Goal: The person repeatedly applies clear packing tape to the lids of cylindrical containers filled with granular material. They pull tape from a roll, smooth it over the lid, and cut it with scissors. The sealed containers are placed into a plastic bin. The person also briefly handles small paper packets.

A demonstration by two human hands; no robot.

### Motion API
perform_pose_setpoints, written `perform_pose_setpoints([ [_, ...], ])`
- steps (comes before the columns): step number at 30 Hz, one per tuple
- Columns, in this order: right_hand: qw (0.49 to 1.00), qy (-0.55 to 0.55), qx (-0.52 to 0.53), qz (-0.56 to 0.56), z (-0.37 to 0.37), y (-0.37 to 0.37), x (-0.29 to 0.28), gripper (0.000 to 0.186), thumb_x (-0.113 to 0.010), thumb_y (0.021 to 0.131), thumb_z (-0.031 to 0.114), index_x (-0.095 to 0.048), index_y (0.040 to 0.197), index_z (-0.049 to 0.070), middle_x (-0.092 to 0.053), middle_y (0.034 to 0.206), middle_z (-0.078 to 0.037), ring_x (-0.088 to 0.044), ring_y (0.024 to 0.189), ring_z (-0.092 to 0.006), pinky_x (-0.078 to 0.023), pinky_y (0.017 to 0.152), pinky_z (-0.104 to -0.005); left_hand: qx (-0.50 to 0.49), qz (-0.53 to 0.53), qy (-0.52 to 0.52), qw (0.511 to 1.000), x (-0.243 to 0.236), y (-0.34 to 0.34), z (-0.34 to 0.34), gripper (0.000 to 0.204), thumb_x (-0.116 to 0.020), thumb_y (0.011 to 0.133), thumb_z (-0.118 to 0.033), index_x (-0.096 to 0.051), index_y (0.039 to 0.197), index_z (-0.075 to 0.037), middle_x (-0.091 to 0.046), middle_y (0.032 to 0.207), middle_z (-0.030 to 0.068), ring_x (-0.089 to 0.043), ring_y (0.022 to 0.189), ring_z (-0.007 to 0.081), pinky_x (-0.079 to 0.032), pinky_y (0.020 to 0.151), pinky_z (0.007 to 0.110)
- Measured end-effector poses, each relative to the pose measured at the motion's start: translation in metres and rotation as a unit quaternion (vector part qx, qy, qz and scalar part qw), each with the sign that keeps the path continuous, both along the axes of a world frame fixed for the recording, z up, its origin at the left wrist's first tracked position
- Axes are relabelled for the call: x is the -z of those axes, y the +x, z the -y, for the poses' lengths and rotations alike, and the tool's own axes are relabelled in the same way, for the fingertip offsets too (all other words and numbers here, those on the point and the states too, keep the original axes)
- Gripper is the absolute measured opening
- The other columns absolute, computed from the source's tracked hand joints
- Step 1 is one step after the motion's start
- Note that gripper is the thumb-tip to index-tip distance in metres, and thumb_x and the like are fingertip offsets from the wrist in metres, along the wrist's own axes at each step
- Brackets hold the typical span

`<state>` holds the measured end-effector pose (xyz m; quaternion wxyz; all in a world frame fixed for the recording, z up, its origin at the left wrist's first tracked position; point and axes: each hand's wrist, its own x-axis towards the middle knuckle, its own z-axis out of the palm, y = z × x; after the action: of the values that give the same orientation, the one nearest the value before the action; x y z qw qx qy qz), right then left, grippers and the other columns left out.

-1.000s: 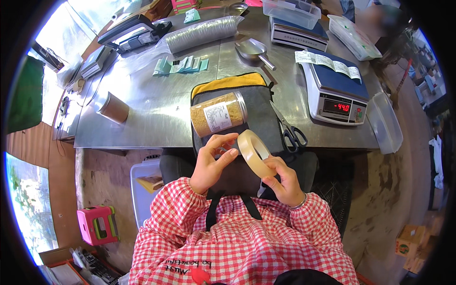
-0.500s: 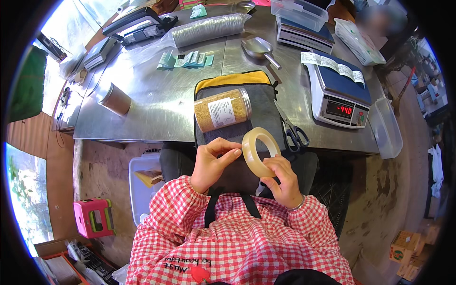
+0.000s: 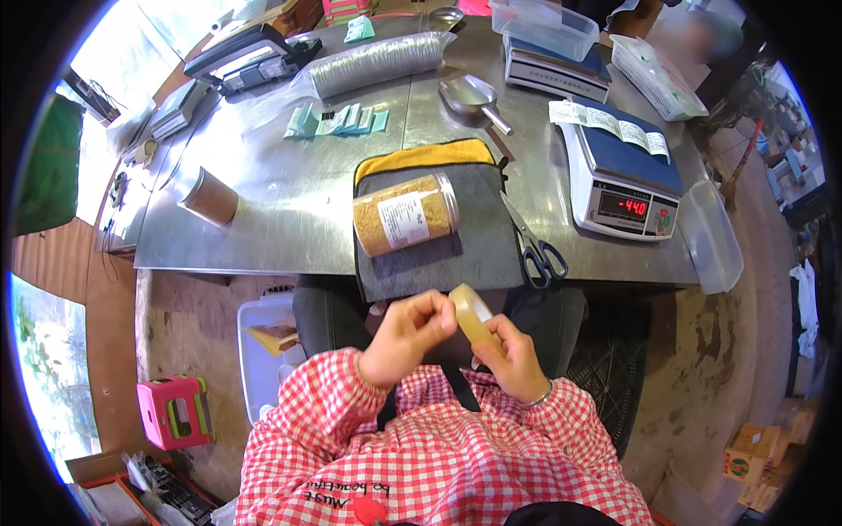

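Observation:
My left hand [image 3: 408, 337] has its thumb and forefinger closed at the left edge of a roll of clear yellowish tape [image 3: 470, 309]; what they pinch is too small to make out. My right hand [image 3: 511, 355] grips the roll by its lower part, in front of my lap. Beyond both hands, a jar of yellow granules [image 3: 368, 230] with a white label and silver lid lies on its side on a grey and yellow cloth bag [image 3: 403, 285]. Dark-handled scissors [image 3: 542, 259] lie at the bag's right edge.
The steel table [image 3: 281, 219] holds a kraft canister [image 3: 209, 196], digital scales [image 3: 624, 210], a metal scoop [image 3: 467, 95], a bag roll [image 3: 377, 63], folded teal packets [image 3: 333, 123] and plastic containers [image 3: 715, 237]. A pink stool [image 3: 173, 409] stands on the floor at left. A blurred person [image 3: 706, 39] is at back right.
Both hands have moved down toward my lap with the tape roll, which is now more edge-on. My left fingertips have closed at the roll's edge. The jar and bag look unchanged.

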<state>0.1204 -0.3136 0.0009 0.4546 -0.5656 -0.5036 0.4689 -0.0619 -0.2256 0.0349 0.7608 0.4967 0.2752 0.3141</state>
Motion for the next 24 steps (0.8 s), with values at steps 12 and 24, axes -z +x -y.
perform_pose_setpoints([
  [12, 0.952, -0.058, -0.086, -0.288, -0.023, 0.012, 0.004, 0.028, -0.055, 0.095, 0.020, -0.056, 0.113, -0.001, -0.063, 0.081, -0.004, -0.055, 0.072, -0.0069, -0.043, 0.066, -0.0195, -0.130, -0.165, 0.217, 0.953, 0.007, 0.023, -0.115, 0.014, -0.062, 0.091, -0.015, -0.059, 0.089, -0.001, -0.057, 0.079, -0.0007, -0.048, 0.074, 0.0057, -0.041, 0.066, 0.023],
  [24, 0.965, -0.006, -0.016, -0.263, -0.078, -0.001, 0.009, 0.034, -0.056, 0.094, 0.024, -0.058, 0.115, -0.002, -0.065, 0.083, -0.007, -0.056, 0.073, -0.0089, -0.042, 0.065, -0.0205, -0.176, -0.290, 0.298, 0.892, 0.061, 0.042, -0.201, 0.014, -0.059, 0.093, -0.013, -0.059, 0.091, 0.000, -0.063, 0.079, 0.0024, -0.059, 0.072, 0.0086, -0.047, 0.067, 0.023],
])
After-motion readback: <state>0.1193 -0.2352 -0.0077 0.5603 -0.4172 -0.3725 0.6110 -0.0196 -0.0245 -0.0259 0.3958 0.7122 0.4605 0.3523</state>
